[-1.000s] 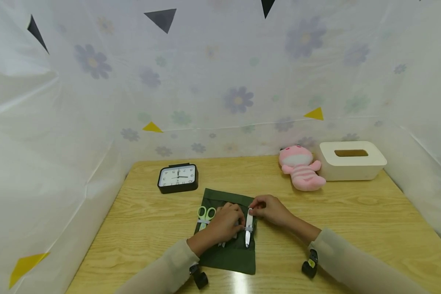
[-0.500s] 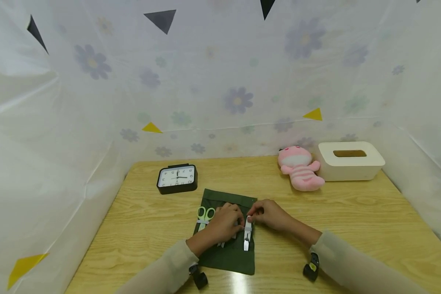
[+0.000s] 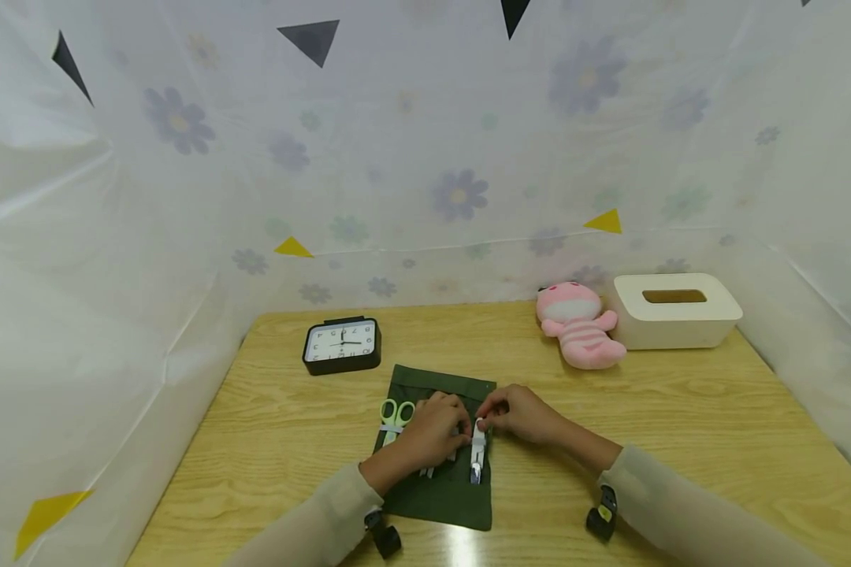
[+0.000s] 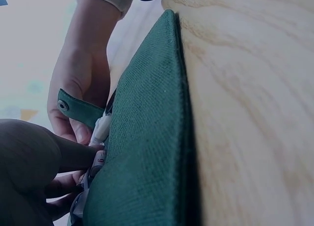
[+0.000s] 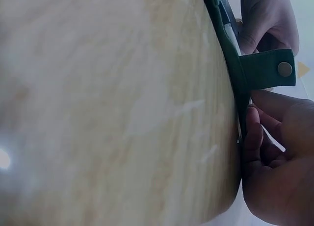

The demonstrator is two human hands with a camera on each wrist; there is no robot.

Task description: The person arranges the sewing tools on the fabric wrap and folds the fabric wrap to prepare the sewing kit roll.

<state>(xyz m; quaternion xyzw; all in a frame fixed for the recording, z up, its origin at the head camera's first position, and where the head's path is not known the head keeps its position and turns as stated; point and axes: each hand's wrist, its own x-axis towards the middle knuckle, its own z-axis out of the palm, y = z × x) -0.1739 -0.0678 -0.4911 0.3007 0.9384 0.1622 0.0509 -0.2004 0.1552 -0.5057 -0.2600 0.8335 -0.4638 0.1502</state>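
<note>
A dark green fabric pouch (image 3: 440,504) lies spread on the table. Along its right side is a slim white-handled tool (image 3: 477,453) with a shiny metal end, passing under a grey elastic band (image 3: 479,442). My right hand (image 3: 521,413) pinches the tool's upper end between thumb and fingers. My left hand (image 3: 436,429) rests over the pouch's middle, fingers bent, thumb tip right at the band's left end; I cannot tell whether it grips the band. Green-handled scissors (image 3: 397,413) sit under another band at left. Other tools are mostly hidden beneath my left hand.
A green strap (image 5: 267,69) with a snap button sticks up from the pouch edge between the hands. Behind stand a black-framed clock (image 3: 343,345), a pink plush toy (image 3: 581,327) and a white tissue box (image 3: 674,323). A patterned sheet (image 3: 425,142) surrounds the wooden table.
My right hand has moved slightly down toward the pouch's near edge, sliding the white-handled tool further through the elastic band. My left hand has stayed in place.
</note>
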